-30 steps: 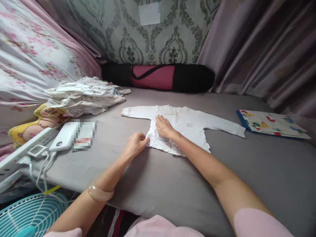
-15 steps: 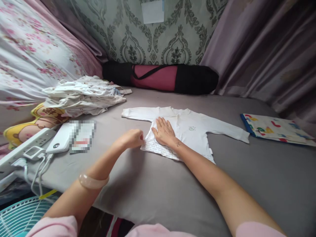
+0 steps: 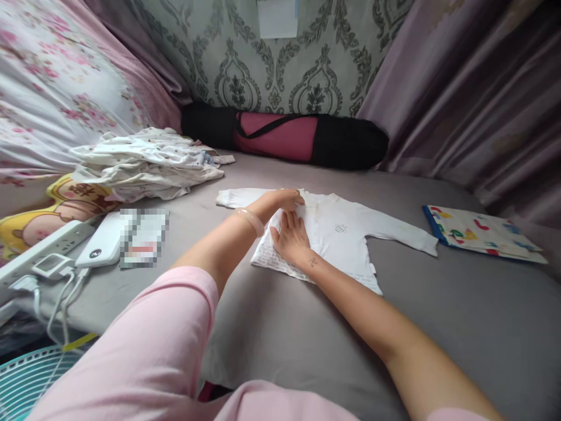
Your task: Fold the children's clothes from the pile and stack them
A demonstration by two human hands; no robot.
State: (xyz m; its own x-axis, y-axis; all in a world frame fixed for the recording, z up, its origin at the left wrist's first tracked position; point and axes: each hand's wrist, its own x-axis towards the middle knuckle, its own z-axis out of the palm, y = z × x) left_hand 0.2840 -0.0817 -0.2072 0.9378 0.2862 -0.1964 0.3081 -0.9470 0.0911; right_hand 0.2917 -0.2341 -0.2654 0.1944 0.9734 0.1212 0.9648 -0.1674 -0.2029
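Observation:
A small white long-sleeved shirt lies spread on the grey bed sheet, with a little printed motif on the chest and lettering along the hem. My right hand rests flat on the front of the shirt, fingers stretched out. Just beyond it, my left hand reaches to the collar and shoulder edge, its fingers bent and pinching the cloth there. My left forearm, with a pale bangle, crosses over part of the near sleeve and side.
Crumpled light clothes are heaped at the left, by a yellow cushion. A power strip, a white power bank and cables lie nearer. A folded patterned cloth is at the right; a black and maroon bag lies along the wall.
My left hand has moved from the shirt's lower left corner up to the collar and shoulder. My right hand stays pressed on the front of the shirt.

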